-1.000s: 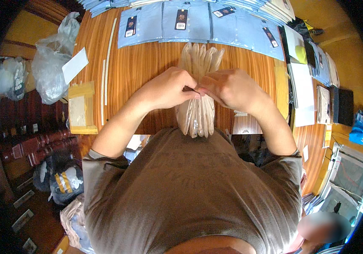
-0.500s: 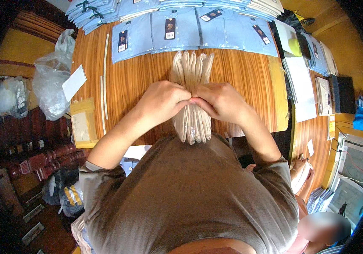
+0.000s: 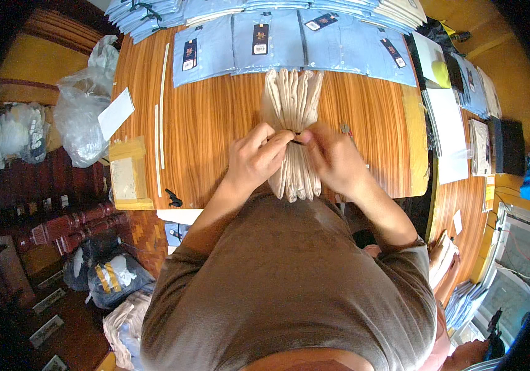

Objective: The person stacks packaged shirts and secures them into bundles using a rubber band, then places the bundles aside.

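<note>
A bundle of beige folded garments in clear plastic (image 3: 299,176) stands on edge on the wood-grain table (image 3: 215,123), close against my body. A thin dark cord (image 3: 297,136) runs across its middle, where the bundle is squeezed narrow. My left hand (image 3: 256,157) pinches the cord from the left, thumb and forefinger together. From the right, my right hand (image 3: 337,159) is closed at the cord's other side, its fingertips partly hidden and slightly blurred. Between the hands a short dark piece of cord shows.
Bagged light-blue shirts with dark tags (image 3: 265,46) line the table's far side, stacks behind them. A small black tangle (image 3: 173,198) lies near the front left edge; a small tool (image 3: 346,130) lies beyond my right hand. A co-worker's hand (image 3: 443,250) works at the right table.
My hands have drawn slightly apart, exposing dark cord between them. My left forearm has shifted, uncovering the black tangle, and the small tool now shows. The whole view has shifted a little.
</note>
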